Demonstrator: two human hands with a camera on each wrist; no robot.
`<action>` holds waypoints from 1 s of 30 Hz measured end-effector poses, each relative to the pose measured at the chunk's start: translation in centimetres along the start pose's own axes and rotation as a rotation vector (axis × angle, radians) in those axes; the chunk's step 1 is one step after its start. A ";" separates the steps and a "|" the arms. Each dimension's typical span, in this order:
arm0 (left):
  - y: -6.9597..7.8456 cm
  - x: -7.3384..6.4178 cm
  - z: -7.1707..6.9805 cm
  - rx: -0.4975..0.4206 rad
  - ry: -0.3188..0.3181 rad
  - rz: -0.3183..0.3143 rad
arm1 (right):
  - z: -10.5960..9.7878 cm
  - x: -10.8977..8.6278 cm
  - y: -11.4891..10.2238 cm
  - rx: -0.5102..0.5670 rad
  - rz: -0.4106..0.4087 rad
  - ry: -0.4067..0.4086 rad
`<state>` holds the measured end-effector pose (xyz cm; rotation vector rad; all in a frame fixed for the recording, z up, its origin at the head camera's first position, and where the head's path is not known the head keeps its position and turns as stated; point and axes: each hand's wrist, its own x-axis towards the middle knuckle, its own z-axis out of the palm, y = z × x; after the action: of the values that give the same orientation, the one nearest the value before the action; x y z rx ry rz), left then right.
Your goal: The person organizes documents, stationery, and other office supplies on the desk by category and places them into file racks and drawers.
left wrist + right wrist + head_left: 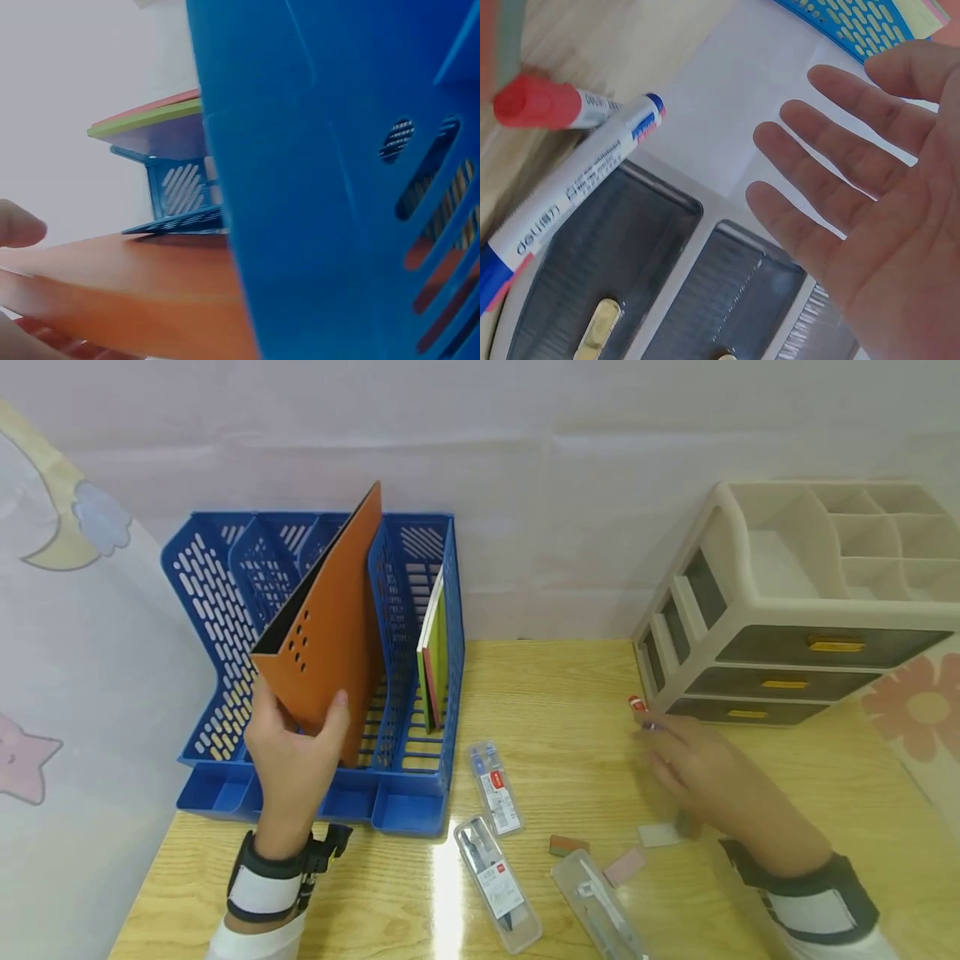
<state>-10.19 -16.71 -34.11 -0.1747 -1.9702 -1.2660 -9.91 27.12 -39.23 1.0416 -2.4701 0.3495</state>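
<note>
My left hand (296, 743) grips the lower front edge of an orange file folder (341, 618), thumb on one side and fingers on the other. The folder, with small punched holes and a dark inside, stands tilted in a slot of the blue file rack (412, 760). Beside the small drawer cabinet is my right hand (693, 768), its fingers spread and nothing held in the right wrist view. Near it lie a red-capped marker (540, 103) and a white marker with blue ends (574, 195), crossing in that view.
Thin notebooks (435, 652) stand in the rack's right slot. The beige drawer cabinet (738, 568) is at the back right. Clear cases (495, 789), (498, 885) and another clear case (600, 906) lie in front, near a green-orange block (568, 845) and a pink eraser (624, 866).
</note>
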 end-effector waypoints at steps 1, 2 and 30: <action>0.5 0.0 -0.1 -0.018 0.016 0.025 | -0.2 0.0 0.1 0.000 0.004 0.001; 1.0 0.1 -0.1 -0.037 0.035 0.055 | -0.3 0.0 0.2 -0.005 0.007 0.001; 6.1 -2.0 2.1 0.055 0.324 0.607 | -6.5 -3.1 4.3 0.411 0.737 0.217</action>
<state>-6.93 -11.40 -31.50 -0.4696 -1.5069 -0.7839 -9.21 34.51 -35.37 0.1493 -2.5417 1.1618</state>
